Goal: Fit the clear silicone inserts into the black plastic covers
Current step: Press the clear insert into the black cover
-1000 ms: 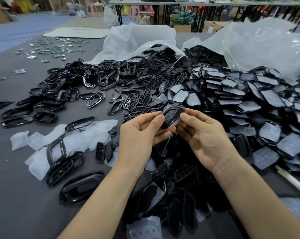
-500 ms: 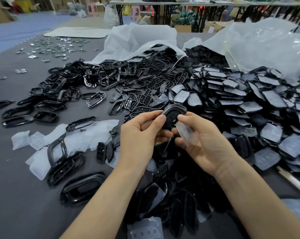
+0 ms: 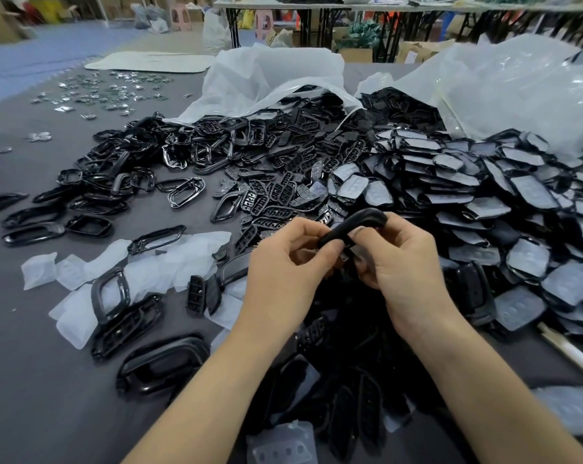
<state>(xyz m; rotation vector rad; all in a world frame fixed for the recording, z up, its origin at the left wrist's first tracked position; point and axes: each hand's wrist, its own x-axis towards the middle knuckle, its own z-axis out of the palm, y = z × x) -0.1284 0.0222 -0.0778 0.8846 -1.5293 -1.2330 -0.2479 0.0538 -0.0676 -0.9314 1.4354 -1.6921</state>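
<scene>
Both hands meet over the middle of the grey tabletop (image 3: 32, 380), sharing one black cover (image 3: 350, 226) held just above the heap. The left hand (image 3: 283, 272) has its fingers (image 3: 311, 229) curled in, pinching the cover's lower end between thumb and forefinger. The right hand (image 3: 407, 262) curls round the upper, rounded end, with its thumb pressed against the underside. A clear insert (image 3: 358, 252) shows as a pale sliver between the right thumb and the cover, though I cannot tell whether it is seated. To the left, loose inserts (image 3: 116, 272) lie spread flat, with a few black frames (image 3: 129, 324) on top of them. To the right, a big pile of fitted covers (image 3: 484, 202) slopes up to a clear bag (image 3: 517, 85). A second bag (image 3: 273, 72) spills bare black parts (image 3: 283, 155) onto the tabletop behind the hands.
</scene>
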